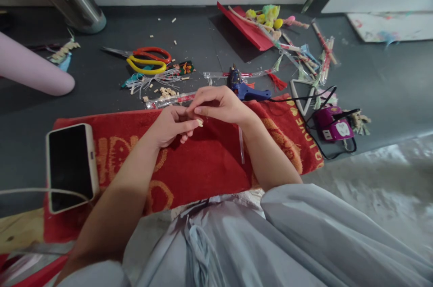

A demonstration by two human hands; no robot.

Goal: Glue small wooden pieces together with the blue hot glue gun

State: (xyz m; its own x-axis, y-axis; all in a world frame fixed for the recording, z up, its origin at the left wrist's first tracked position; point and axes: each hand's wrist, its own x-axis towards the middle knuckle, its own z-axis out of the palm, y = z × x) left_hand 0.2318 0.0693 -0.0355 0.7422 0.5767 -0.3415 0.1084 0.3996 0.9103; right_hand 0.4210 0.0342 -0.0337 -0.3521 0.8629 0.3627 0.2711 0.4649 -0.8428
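Over the red towel point(209, 161), my left hand point(174, 125) pinches a small cream-coloured piece point(200, 122) between thumb and finger. My right hand point(219, 106) meets it from the right, thumb and fingers closed together at the left fingertips. Whatever the right fingers hold is too small or hidden to make out. Below the right wrist a translucent stick point(241, 145), like a glue stick, lies on the towel. Just beyond the hands are a pile of small pale wooden bits point(166, 93) and a blue glue gun point(252, 92).
A phone point(70, 165) with a white cable lies at the left. Scissors point(146, 61) and white threads point(154, 79) lie behind the towel. A purple power socket block point(333, 124) with black cords sits at the right. Wrapped sticks point(326, 59) and red paper point(245, 28) are farther back.
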